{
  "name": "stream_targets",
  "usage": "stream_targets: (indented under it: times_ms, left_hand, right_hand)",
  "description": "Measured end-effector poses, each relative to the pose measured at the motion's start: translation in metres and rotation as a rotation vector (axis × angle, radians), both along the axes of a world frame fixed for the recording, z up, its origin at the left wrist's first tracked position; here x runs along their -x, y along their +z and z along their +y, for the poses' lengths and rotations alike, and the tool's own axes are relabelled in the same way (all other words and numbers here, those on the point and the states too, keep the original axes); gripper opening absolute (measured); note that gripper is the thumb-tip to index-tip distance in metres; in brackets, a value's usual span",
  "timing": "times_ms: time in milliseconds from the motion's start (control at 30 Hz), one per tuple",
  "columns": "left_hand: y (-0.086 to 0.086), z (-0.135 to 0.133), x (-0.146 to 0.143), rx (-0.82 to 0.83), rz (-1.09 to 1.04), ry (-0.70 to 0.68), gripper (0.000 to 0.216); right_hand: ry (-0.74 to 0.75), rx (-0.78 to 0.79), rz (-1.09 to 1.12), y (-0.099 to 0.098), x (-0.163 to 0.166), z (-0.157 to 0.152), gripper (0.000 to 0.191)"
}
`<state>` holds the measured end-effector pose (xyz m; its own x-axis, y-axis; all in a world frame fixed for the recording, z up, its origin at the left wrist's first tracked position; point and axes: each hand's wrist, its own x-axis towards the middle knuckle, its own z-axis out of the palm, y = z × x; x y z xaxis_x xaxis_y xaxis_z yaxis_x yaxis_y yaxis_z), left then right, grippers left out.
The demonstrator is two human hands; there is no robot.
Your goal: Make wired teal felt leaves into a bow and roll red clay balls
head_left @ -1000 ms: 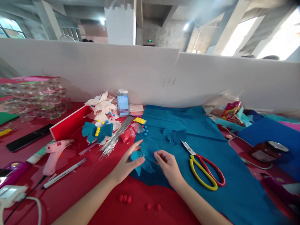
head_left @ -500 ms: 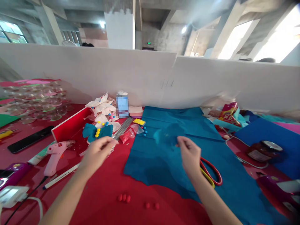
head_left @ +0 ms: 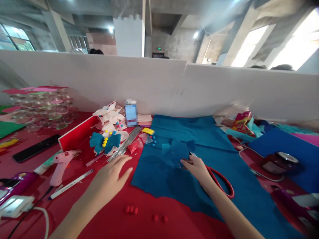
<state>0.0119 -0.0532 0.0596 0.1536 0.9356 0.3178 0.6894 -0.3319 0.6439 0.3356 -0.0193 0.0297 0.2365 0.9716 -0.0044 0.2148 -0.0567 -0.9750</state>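
My left hand (head_left: 116,176) holds nothing; its thumb and fingers are spread above the red tabletop (head_left: 109,212), beside a bundle of thin metal wires (head_left: 126,146). My right hand (head_left: 195,167) has its fingers closed at the edge of a cut teal cloth piece (head_left: 176,150) with several lobes. Under both lies a large teal cloth sheet (head_left: 157,172), so the outline of the piece is hard to follow. Scissors with red handles (head_left: 228,186) rest on the sheet, partly hidden by my right forearm. A teal cloth bow shape (head_left: 96,142) with yellow balls lies left of the wires.
At left are a pink glue gun (head_left: 58,166), a white pen (head_left: 72,184) and a black phone (head_left: 36,148). Small red balls (head_left: 131,209) sit near the front. A propped phone (head_left: 131,114) stands at the back, a jar (head_left: 280,162) at right. A white partition (head_left: 154,83) closes off the far side.
My left hand has opened from a pinch and come slightly nearer. My right hand has moved down and left with the teal piece. The view has shifted a little.
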Motion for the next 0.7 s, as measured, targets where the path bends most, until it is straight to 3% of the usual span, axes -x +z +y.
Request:
stream_targets:
  times_ms: [67, 133, 200, 267, 367, 533, 700]
  left_hand:
    - [-0.001, 0.012, -0.019, -0.007, -0.161, -0.073, 0.044]
    - [-0.006, 0.023, -0.034, 0.088, -0.325, -0.112, 0.050]
    - [-0.015, 0.033, -0.046, 0.292, -0.486, -0.126, 0.053]
    - [-0.026, 0.042, -0.053, 0.479, -0.593, -0.139, 0.054]
    - [-0.040, 0.052, -0.055, 0.545, -0.589, -0.152, 0.051]
    - [-0.056, 0.061, -0.055, 0.499, -0.522, -0.160, 0.051]
    - [-0.065, 0.061, -0.061, 0.513, -0.544, -0.232, 0.057]
  right_hand:
    - [-0.021, -0.083, -0.109, 0.003, 0.010, -0.005, 0.017]
    - [0.009, -0.252, -0.310, 0.007, 0.016, -0.013, 0.015]
    - [0.158, -0.406, -0.532, 0.008, 0.021, -0.023, 0.014]
    - [0.366, -0.460, -0.663, 0.008, 0.024, -0.033, 0.013]
    - [0.461, -0.450, -0.725, 0.008, 0.022, -0.040, 0.014]
    - [0.299, -0.277, -0.786, 0.010, 0.011, -0.024, 0.025]
    - [0.479, -0.136, -0.697, -0.014, 0.019, 0.001, 0.048]
